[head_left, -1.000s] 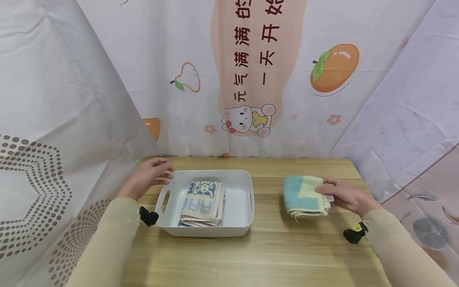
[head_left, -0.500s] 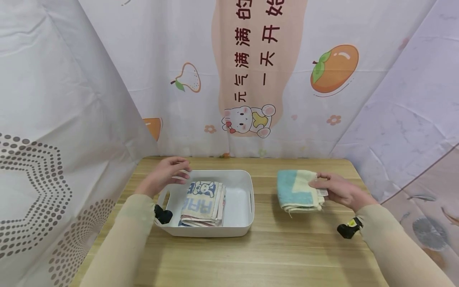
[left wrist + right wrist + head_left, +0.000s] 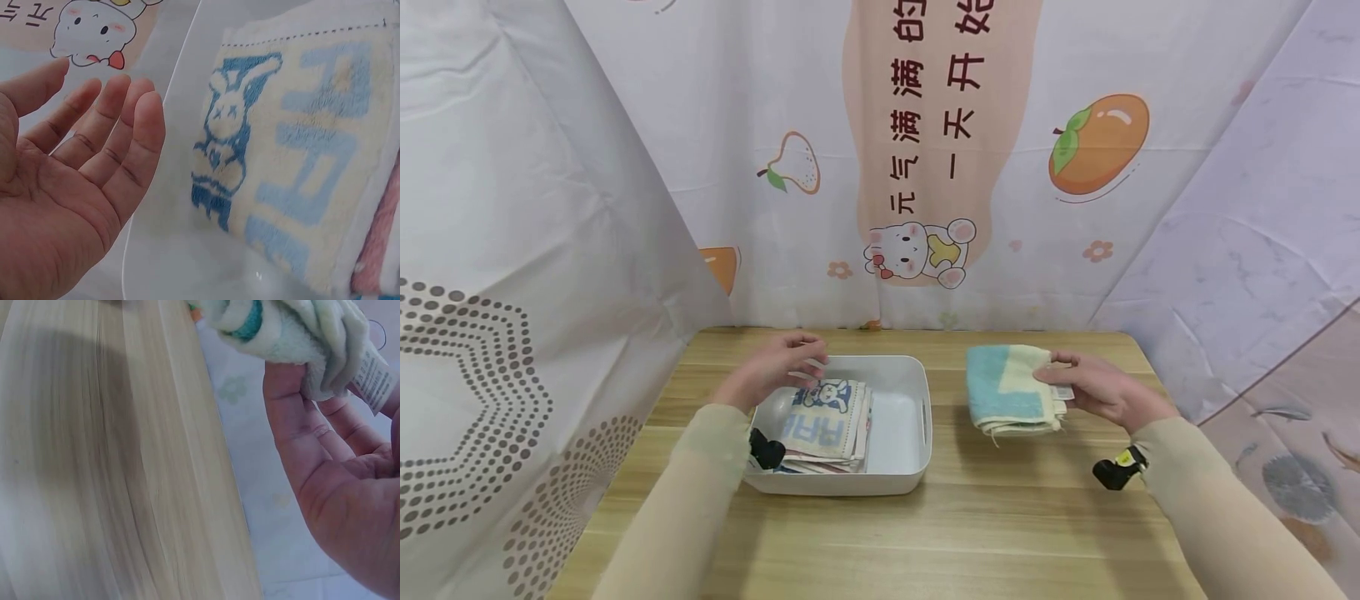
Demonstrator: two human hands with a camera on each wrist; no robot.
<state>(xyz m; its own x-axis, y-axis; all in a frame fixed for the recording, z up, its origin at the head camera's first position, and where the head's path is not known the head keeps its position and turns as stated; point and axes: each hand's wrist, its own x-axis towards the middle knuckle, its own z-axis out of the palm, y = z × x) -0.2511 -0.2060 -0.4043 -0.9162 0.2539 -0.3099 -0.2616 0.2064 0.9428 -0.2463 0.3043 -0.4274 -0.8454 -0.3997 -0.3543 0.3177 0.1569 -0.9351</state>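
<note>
My right hand (image 3: 1101, 390) pinches the right edge of a folded towel (image 3: 1011, 387), teal and pale yellow, above the table. A white label (image 3: 376, 381) hangs from that edge in the right wrist view, beside the thumb and fingers. My left hand (image 3: 778, 367) is over the left part of a white plastic basket (image 3: 898, 417), fingers loosely bent and holding nothing. Folded towels lie stacked in the basket; the top one (image 3: 300, 144) is cream with a blue rabbit and pale blue letters. The left hand and wrist cover the basket's left handle in the head view.
Both stand on a wooden table (image 3: 940, 542), its far edge against a printed curtain (image 3: 820, 250). More curtain hangs at the left and right sides. A black wrist camera (image 3: 766, 450) sits low over the basket's left wall.
My right hand has carried the teal and yellow towel leftward and slightly away from me. My left hand has moved right, from beside the basket's left wall to over its inside.
</note>
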